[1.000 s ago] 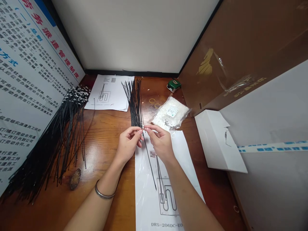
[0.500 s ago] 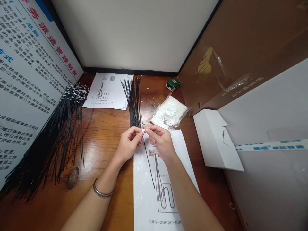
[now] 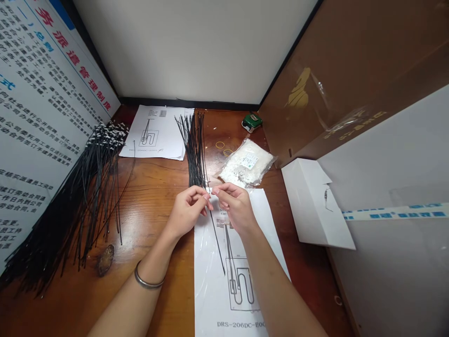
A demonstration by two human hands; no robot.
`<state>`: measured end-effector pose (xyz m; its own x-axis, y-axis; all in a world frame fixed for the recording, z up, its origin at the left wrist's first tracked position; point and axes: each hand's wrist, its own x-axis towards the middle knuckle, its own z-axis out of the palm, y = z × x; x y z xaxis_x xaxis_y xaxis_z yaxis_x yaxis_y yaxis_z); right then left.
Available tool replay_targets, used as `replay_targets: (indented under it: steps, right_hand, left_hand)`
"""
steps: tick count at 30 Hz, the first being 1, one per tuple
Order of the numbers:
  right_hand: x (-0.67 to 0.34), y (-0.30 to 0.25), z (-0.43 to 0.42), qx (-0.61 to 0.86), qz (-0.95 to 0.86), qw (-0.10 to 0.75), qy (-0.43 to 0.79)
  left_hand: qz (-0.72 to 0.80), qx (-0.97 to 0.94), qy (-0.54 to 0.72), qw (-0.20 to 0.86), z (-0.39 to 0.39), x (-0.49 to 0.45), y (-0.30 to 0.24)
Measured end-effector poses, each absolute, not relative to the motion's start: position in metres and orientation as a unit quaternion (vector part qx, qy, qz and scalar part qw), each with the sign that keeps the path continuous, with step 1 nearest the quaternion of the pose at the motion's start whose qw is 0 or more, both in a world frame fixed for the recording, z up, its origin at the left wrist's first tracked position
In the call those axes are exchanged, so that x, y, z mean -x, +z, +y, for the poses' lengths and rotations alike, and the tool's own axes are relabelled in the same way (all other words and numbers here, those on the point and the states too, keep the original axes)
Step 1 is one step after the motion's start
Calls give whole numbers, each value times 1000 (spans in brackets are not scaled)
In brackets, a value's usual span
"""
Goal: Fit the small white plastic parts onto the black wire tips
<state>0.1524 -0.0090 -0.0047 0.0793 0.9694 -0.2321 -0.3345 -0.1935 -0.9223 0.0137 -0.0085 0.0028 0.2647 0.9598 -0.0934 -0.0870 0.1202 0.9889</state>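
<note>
My left hand (image 3: 187, 210) is closed in a pinch on a thin black wire (image 3: 217, 241), whose length hangs down over a printed sheet. At the fingertips, by the wire's upper end, shows a tiny white piece (image 3: 210, 190), too small to make out well. Just right of it, my right hand (image 3: 235, 206) has thumb and forefinger pinched together; what lies between them is hidden. Beyond the hands lies a bundle of black wires (image 3: 196, 152). A clear bag of small white parts (image 3: 247, 163) rests behind my right hand.
At the left lies a large pile of black wires with white ends (image 3: 94, 187). A drawing sheet (image 3: 206, 299) lies beneath my hands, with more papers (image 3: 150, 133) at the back. A green tape measure (image 3: 251, 122), rubber bands (image 3: 220, 145) and a white folded box (image 3: 315, 206) are around.
My fingertips have moved slightly apart, and the white piece between them shows less than before. The wire still hangs from my left hand; the view has shifted a little.
</note>
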Motion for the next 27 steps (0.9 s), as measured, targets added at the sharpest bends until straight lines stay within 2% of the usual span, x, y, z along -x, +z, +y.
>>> replay_targets:
  steps: [16,27]
  right_hand:
    - [-158,-4,-9,487,-381,525,585]
    - [-160,-7,-9,515,-454,500,527]
  left_hand:
    - [446,-547,425,567,-9,-12,1]
    - [466,-546,421,554,-10,-12,-1]
